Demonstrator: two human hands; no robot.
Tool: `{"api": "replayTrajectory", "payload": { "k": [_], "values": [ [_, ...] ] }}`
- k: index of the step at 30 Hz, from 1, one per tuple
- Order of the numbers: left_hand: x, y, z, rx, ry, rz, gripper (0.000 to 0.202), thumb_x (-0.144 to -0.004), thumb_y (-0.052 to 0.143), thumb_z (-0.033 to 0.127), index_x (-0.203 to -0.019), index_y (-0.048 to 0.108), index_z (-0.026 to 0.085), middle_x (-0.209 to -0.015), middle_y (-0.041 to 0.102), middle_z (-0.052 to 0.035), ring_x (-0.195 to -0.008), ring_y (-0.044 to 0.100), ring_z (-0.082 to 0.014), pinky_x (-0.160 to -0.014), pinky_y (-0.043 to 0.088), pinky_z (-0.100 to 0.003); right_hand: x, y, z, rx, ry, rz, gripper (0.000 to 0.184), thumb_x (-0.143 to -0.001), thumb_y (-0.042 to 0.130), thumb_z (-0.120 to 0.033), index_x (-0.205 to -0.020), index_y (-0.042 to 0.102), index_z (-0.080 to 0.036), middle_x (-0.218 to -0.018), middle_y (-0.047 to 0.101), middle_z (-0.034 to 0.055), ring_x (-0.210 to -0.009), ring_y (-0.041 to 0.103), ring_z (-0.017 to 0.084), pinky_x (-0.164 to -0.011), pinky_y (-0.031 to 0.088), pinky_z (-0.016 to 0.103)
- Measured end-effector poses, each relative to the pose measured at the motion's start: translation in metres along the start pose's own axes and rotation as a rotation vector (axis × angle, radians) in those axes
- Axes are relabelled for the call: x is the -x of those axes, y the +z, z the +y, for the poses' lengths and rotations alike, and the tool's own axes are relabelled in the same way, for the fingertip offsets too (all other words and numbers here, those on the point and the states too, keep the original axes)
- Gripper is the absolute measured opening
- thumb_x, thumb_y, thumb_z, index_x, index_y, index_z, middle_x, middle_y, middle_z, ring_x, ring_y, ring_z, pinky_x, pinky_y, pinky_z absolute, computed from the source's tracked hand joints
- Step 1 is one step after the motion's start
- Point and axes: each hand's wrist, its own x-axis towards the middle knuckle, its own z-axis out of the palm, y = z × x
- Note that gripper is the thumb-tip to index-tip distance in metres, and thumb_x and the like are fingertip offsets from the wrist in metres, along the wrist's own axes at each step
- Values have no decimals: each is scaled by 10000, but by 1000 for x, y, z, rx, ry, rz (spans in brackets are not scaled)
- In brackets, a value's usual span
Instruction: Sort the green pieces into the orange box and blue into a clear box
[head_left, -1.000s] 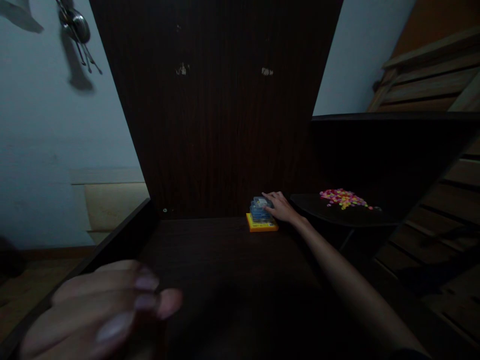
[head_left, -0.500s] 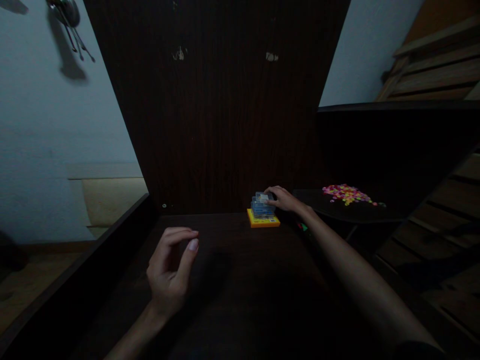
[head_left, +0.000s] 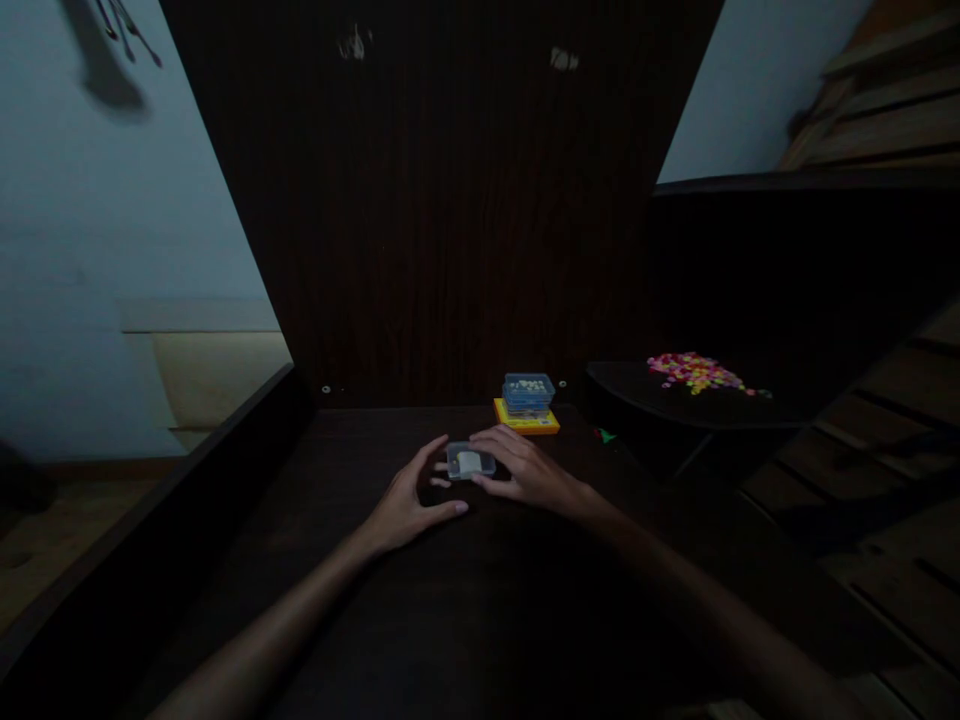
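A small clear plastic box (head_left: 470, 463) with something pale inside rests on the dark table (head_left: 360, 600), held between both my hands. My left hand (head_left: 409, 504) curls round its left side, thumb low, fingers at the far edge. My right hand (head_left: 525, 472) grips its right side with bent fingers. Behind them, at the table's back edge, a stack of blue-tinted clear boxes (head_left: 529, 393) sits on a flat yellow box (head_left: 526, 420); neither hand touches it.
A tall dark wooden panel (head_left: 450, 200) rises behind the table. To the right, a round dark side table (head_left: 675, 415) carries a heap of small pink and yellow pieces (head_left: 694, 370). Wooden slats (head_left: 885, 110) lean at far right. A raised rim (head_left: 187, 500) runs along the table's left side.
My right hand has left the stack and brought one small clear box toward me onto the table. My left hand has moved forward and closed on the box's other side.
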Motion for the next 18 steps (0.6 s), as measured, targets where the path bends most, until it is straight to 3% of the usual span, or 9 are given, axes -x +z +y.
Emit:
{"api": "replayTrajectory", "payload": {
  "k": [7,12,18],
  "values": [
    [-3,-1,-16,314,-142,101,714,-608,823,263,-1245,529,131,-1135,670,-122,-1036,646,-242,-939,528,-426,-4,27,-7,269,-144,13,311,-925,493,-281,-1184,596,-142,-1172,620,162,-1062,576,241,-861,547,390],
    [-7,-14,-16,329,-169,236,760,-524,865,317,-1194,582,99,-1075,703,-129,-1017,652,-273,-921,532,-439,-25,44,-7,465,-254,-58,336,-939,419,-227,-1174,591,-59,-1187,623,231,-1108,590,286,-910,524,420],
    [-4,-28,-23,366,-200,298,742,-503,877,330,-1155,616,91,-1126,683,-148,-1058,638,-281,-966,499,-435,-47,56,-15,477,-234,-149,339,-939,382,-203,-1138,592,-25,-1142,638,246,-1072,609,290,-908,514,416]
  ]
}}
